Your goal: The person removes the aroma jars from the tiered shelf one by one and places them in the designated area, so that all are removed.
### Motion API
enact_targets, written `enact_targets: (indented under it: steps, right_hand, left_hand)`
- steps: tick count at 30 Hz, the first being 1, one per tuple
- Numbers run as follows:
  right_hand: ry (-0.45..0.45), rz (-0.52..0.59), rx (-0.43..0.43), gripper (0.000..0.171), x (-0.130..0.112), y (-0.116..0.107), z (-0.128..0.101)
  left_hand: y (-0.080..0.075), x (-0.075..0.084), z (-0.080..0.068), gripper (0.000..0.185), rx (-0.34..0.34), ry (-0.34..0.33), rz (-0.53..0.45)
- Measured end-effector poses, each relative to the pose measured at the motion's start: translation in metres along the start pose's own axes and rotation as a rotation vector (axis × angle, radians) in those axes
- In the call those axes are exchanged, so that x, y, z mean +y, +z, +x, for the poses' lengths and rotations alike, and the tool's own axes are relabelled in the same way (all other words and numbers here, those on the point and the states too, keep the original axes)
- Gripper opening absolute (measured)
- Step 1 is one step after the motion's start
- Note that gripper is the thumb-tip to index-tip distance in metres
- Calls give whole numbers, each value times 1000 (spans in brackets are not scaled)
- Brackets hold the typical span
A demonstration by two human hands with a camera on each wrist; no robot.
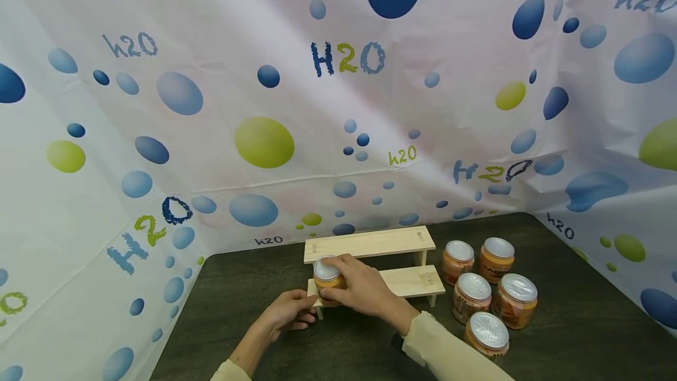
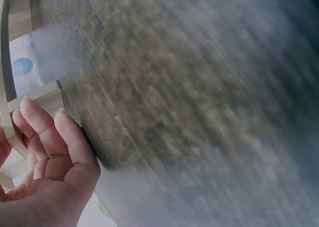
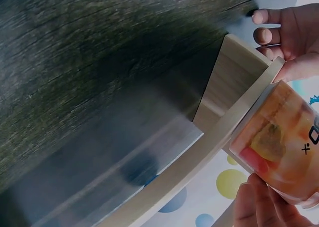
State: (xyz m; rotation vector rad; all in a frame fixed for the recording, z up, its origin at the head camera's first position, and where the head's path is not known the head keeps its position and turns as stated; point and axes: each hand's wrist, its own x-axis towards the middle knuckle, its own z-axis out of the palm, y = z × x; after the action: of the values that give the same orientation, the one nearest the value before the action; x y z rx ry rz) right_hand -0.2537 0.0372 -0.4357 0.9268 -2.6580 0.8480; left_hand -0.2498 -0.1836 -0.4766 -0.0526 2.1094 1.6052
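Jar [image 1: 328, 278] upright, lid up, gripped by right hand [image 1: 365, 293]; left hand [image 1: 288, 312] fingers steady shelf [image 1: 409, 281]

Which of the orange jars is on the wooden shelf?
The jar gripped by the right hand, on the shelf's lower step; the five other jars stand on the table.

A staged tabletop set, of the kind built for recording rather than a lived-in room. A dark wood-grain table [image 1: 571, 334] fills the lower part of the frame. A printed plastic sheet [image 1: 211, 104] with blue and green bubbles and "H2O" lettering is hung on three sides, covering the whole upper frame. A small two-step wooden shelf [image 1: 370, 244] stands at lower centre, with identical foil-lidded jars [image 1: 489, 287] grouped at lower right.
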Motion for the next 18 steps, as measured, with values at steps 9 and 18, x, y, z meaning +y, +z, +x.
enact_targets:
  steps: [9,18]
  right_hand:
    - [17,18,5,56,0,-1,-1]
    - [17,17,4,54,1,-6,-3]
  left_hand:
    - [0,0,0,42,0,-2,-3]
    - [-1,1,1,41,0,-3,0]
